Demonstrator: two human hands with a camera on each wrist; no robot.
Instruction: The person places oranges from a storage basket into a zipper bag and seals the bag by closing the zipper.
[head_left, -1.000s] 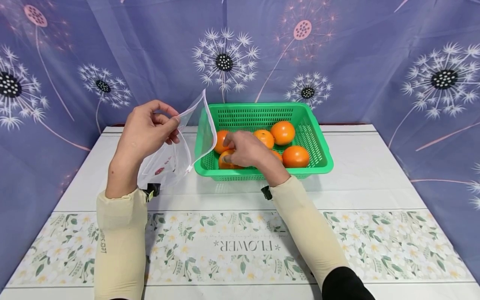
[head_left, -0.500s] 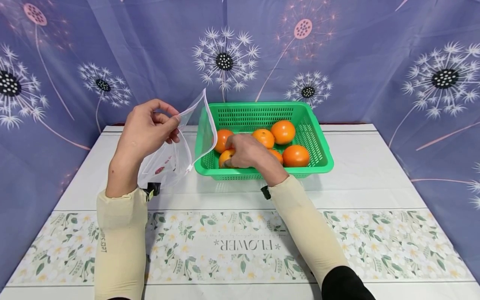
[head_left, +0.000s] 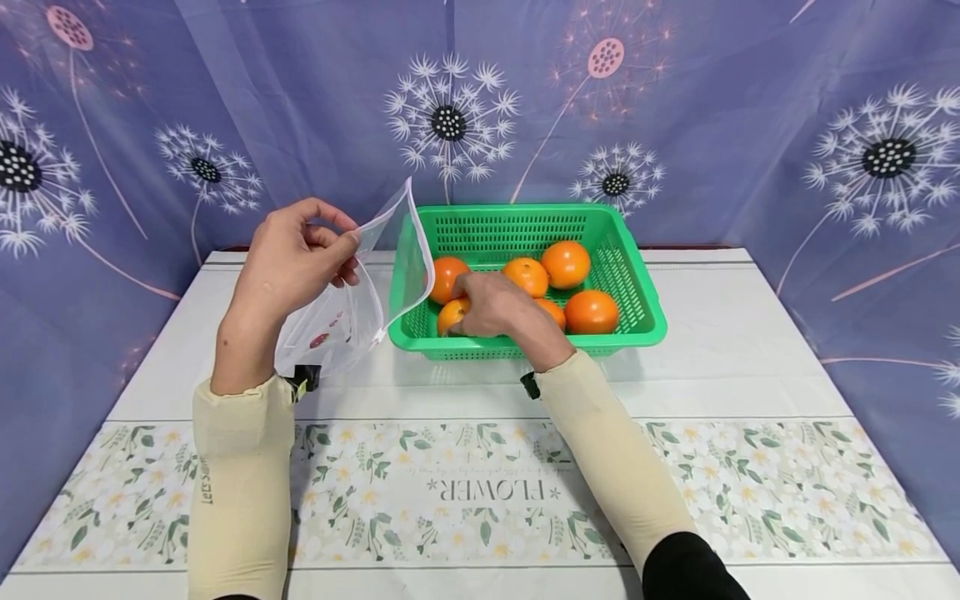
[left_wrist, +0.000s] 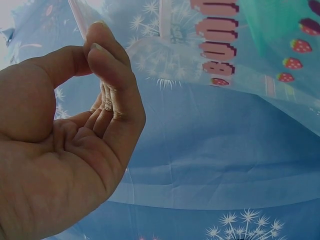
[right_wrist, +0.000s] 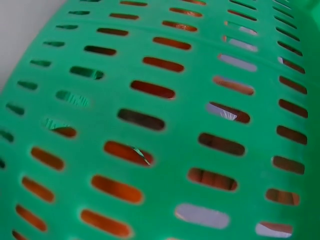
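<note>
My left hand pinches the rim of a clear zip bag between thumb and fingertips. The bag's mouth gapes towards the basket, and pink lettering with small strawberries shows on it in the left wrist view. My right hand reaches into the green basket, its thumb and fingers curled round an orange at the near left. That fruit is partly hidden by the hand. In the right wrist view the slotted basket wall fills the frame, with orange fruit showing through the slots.
Several other oranges lie in the basket, one at its left end and one at its right. The basket stands at the back of a table with a white floral cloth. A purple dandelion curtain hangs behind.
My right hand has sunk slightly in the basket and closed its thumb and fingers round the near-left orange. My left hand and the bag have stayed in place.
</note>
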